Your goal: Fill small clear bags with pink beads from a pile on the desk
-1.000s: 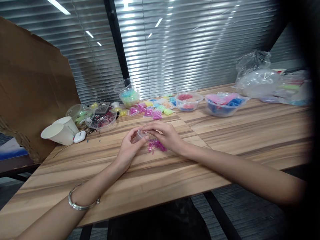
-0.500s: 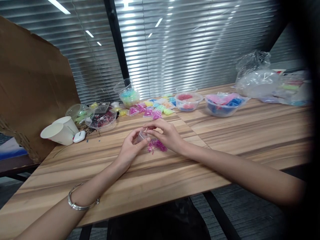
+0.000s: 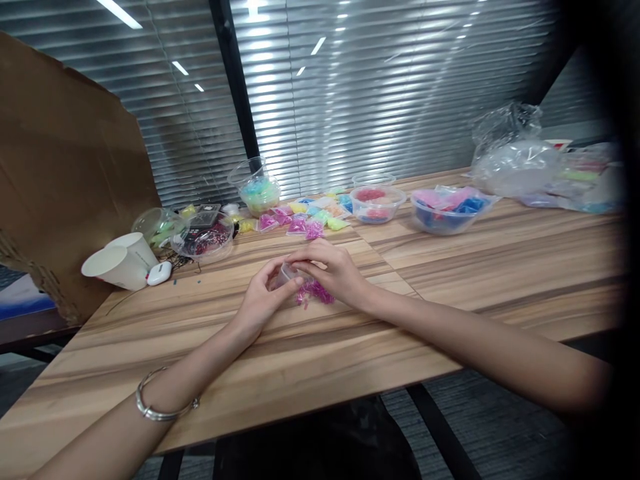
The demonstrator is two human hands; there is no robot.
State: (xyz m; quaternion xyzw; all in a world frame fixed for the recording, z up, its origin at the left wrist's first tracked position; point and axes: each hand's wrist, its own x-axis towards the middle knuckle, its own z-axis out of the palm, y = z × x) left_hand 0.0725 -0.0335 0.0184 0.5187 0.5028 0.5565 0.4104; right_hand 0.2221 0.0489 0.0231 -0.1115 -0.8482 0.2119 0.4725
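Note:
A small clear plastic bag [image 3: 289, 271] is held in my left hand [image 3: 265, 288], with the thumb on the near side and the fingers curled behind it. My right hand [image 3: 333, 270] reaches over from the right, its thumb and fingertips pinched together at the bag's upper edge. What those fingertips hold, if anything, is too small to make out. Just beneath the right hand lies a loose pile of pink-purple beads [image 3: 320, 292] on the wooden table [image 3: 330, 353]. Part of the bag is hidden behind my fingers.
Pink sachets [image 3: 297, 225] lie behind my hands among several coloured ones. Clear bowls hold coloured packets [image 3: 453, 203], red pieces [image 3: 371, 194] and dark beads [image 3: 213, 241]. Paper cups [image 3: 113, 265] and a white earbud case [image 3: 159, 273] sit left, near a cardboard panel [image 3: 70, 147].
My right fingertips have shifted slightly at the bag's upper edge. The left hand stays around the bag, and the bead pile looks the same.

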